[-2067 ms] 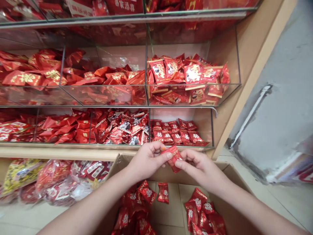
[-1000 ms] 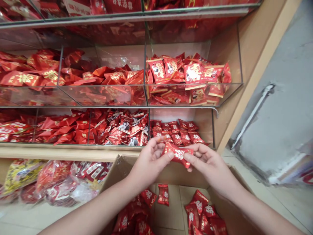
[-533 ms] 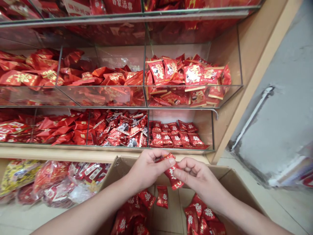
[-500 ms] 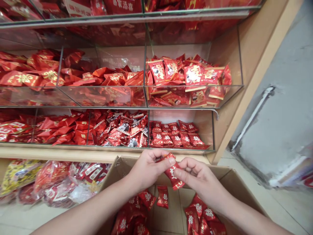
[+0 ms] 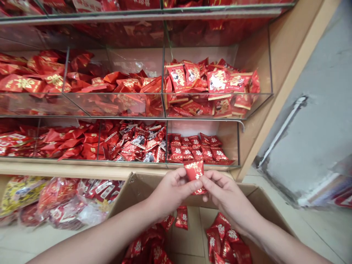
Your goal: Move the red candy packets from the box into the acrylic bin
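Two hands pinch one red candy packet (image 5: pixel 194 172) between them, just above the cardboard box (image 5: pixel 247 190) w/ loose red packets (image 5: pixel 225 238) inside. Left hand (image 5: pixel 173 189) grips the packet's left edge w/ thumb and fingers, right hand (image 5: pixel 224 194) its right edge. Far side: clear shelf bins (image 5: pixel 203 150) of red candy.

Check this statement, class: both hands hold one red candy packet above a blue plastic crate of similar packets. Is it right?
Not quite. In the head view, the left hand and right hand hold the red candy packet above a cardboard box, not a blue plastic crate.
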Demonstrator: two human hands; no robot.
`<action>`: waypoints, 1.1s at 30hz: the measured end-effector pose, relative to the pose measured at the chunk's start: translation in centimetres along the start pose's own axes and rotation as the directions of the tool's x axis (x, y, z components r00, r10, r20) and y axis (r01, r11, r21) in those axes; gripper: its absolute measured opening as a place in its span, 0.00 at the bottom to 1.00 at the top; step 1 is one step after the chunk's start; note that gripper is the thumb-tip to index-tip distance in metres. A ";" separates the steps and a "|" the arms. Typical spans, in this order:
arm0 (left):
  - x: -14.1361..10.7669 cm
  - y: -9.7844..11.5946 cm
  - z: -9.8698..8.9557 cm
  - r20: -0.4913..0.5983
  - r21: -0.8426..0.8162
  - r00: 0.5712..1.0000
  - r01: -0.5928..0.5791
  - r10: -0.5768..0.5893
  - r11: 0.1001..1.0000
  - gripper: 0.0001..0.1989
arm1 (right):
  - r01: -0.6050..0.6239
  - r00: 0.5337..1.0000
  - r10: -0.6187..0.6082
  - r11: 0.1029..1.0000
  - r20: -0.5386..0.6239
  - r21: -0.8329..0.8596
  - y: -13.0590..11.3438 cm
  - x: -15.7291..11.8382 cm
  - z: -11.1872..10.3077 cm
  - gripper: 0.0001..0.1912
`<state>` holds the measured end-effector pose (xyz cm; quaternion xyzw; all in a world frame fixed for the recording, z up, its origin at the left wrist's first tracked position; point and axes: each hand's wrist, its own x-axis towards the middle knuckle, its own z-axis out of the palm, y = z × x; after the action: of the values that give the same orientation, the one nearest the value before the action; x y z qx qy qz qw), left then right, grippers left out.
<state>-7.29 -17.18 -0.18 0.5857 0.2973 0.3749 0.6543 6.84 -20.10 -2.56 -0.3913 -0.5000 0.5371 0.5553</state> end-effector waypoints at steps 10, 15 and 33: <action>-0.8 0.6 0.3 0.127 -0.062 0.990 0.074 -0.066 0.995 0.24 | 0.121 0.961 -0.051 0.961 0.272 -0.247 -0.1 -0.5 -1.4 0.13; -0.8 0.7 0.5 0.158 -0.141 0.985 0.093 -0.070 0.986 0.24 | 0.208 0.955 -0.157 0.959 0.253 -0.190 0.3 -0.8 -0.8 0.15; 0.2 0.5 -0.3 -0.106 -0.154 0.988 0.091 -0.108 0.984 0.10 | 0.451 0.870 -0.435 0.510 0.233 -0.733 -0.6 -0.9 -1.2 0.08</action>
<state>-7.50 -16.85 0.29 0.4972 0.3345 0.3956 0.6960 8.16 -20.89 -2.32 -0.4433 -0.7673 0.1166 0.4484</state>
